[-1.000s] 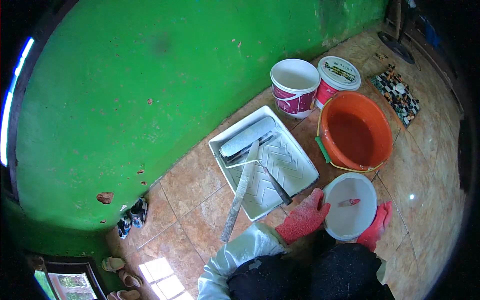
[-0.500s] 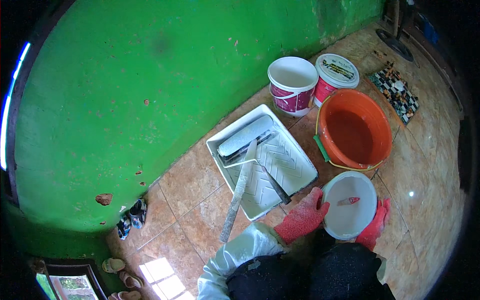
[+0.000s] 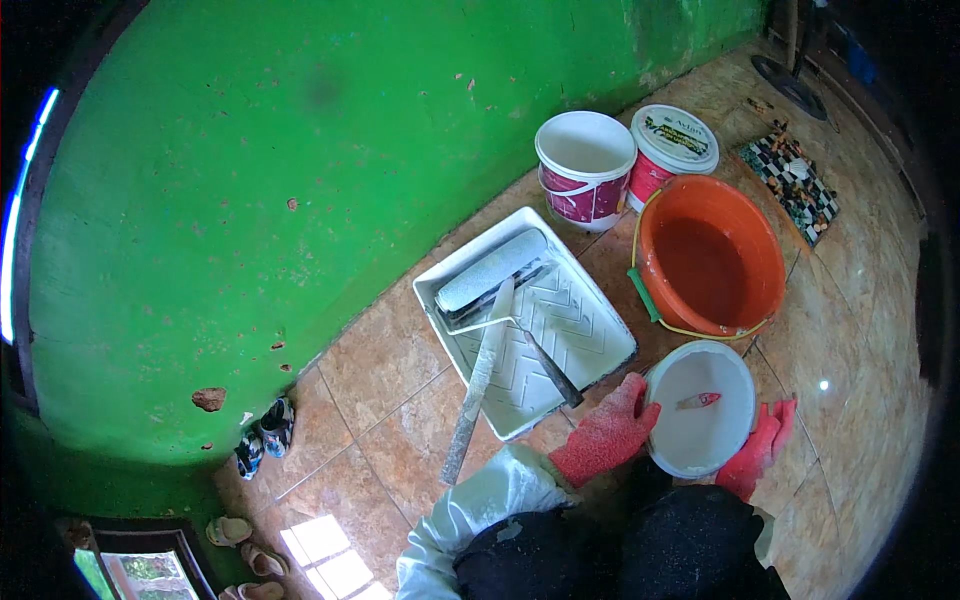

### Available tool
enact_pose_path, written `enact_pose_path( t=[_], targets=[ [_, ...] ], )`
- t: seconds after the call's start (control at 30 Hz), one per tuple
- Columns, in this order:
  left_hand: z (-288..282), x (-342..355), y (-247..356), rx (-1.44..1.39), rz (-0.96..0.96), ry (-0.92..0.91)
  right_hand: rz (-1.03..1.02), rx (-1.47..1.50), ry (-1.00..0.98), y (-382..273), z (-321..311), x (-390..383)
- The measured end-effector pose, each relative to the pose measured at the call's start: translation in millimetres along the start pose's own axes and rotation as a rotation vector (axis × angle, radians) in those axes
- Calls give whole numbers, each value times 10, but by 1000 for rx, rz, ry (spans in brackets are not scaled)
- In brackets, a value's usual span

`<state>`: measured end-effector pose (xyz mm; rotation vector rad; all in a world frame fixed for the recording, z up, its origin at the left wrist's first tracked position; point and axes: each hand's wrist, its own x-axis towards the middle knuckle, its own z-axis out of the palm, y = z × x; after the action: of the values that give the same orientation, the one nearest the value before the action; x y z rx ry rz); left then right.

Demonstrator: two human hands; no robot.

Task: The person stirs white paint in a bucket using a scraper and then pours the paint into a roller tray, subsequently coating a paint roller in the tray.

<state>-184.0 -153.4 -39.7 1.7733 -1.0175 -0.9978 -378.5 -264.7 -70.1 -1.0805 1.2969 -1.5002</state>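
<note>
A small white bucket (image 3: 672, 455) stands in front of my knees, with a small red-handled brush (image 3: 698, 401) lying inside it. My left hand (image 3: 605, 432), in a pink-red rubber glove with whitish smears, grips the bucket's left rim, thumb over the edge. On the other side, my right hand (image 3: 758, 452) in a matching glove is held close against the bucket's lower right, fingers stretched out and apart. Left of the bucket lies a white paint tray (image 3: 590, 375). It holds a paint roller (image 3: 492, 270) with a dark handle and a long paint-crusted stick (image 3: 478, 390).
An orange bucket (image 3: 770, 250) with a green-gripped handle holds reddish-brown-looking liquid. Behind it are an open white-and-maroon paint pail (image 3: 585, 195) and a lidded pail (image 3: 655, 180). A chessboard (image 3: 790, 180) lies far right. Green wall (image 3: 250, 150) borders the tiled floor; shoes (image 3: 275, 428) stand left.
My right hand has shifted slightly right and its fingers have spread, away from the white bucket's rim. My left hand and the bucket stay nearly in place.
</note>
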Motion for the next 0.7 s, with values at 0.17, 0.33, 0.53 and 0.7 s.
enact_pose_path(
  t=[0.17, 0.33, 0.53, 0.7],
  targets=[
    [30, 8, -93, 3, 38, 31, 59, -100, 41, -117, -59, -56],
    [5, 21, -28, 41, 1, -10, -56, -121, -36, -80, -76, -2],
    [15, 17, -44, 16, 5, -6, -68, -61, -86, -67, -34, -16],
    [20, 2, -38, 13, -4, 11, -59, -22, -80, -29, -18, -3]
  ],
)
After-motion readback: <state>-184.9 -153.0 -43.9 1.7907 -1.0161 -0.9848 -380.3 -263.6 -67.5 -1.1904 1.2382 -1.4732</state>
